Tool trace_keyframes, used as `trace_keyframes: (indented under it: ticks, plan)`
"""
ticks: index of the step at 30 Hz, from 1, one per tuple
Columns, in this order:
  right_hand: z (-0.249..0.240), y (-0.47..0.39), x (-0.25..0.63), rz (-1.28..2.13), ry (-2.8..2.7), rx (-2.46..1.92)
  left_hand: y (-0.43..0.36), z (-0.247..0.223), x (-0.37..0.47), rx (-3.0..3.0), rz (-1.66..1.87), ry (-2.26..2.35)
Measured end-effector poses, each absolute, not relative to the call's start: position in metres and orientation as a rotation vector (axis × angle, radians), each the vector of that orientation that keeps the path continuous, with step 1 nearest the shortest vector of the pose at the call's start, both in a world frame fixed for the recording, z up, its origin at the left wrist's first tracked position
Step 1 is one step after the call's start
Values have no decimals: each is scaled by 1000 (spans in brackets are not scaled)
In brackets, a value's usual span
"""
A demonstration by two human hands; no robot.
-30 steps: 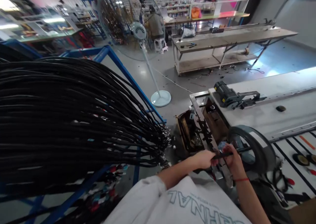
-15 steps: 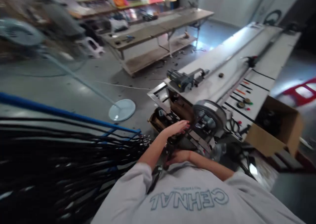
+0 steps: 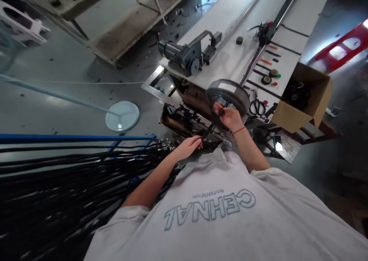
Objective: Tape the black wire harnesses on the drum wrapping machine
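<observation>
A black cable bundle [image 3: 209,129] runs slantwise between my two hands in front of the bench. My left hand [image 3: 189,146] is closed on its lower end, thumb and fingers pressed together. Higher up and to the right, my right hand [image 3: 228,117] has its fingers curled round the upper part, close against the round black wheel [image 3: 229,94] at the bench's near end. A red string circles the right wrist. From the wheel, a dark strand [image 3: 250,70] continues up along the bench.
The long white bench [image 3: 224,65] carries a grey motor [image 3: 179,53], tape rolls [image 3: 266,80] and black strips. An open cardboard box [image 3: 322,96] adjoins its right side. To the left stand a blue rack [image 3: 71,138] hung with black cables and a round stand base [image 3: 122,116].
The view has swung down and closer to the bench. My right hand has risen to the wheel, and my left hand now grips the black bundle, which stretches between both hands.
</observation>
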State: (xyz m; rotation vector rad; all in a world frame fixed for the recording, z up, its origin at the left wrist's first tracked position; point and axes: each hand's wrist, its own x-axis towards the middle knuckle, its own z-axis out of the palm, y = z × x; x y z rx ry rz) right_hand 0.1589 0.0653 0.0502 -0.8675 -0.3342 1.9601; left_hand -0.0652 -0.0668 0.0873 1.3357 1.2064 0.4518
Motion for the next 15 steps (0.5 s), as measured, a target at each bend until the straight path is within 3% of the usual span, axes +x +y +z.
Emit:
trace_keyframes:
  ticks: [5, 11, 15]
  plan:
    - [65, 77, 143, 1769, 24, -965, -99, 63, -97, 953, 359, 1160]
    - [74, 47, 129, 2136, -116, -895, -108, 24, -150, 690, 115, 1186]
    - [81, -18, 100, 2374, -203, -988, -66, 18, -135, 682, 266, 1290]
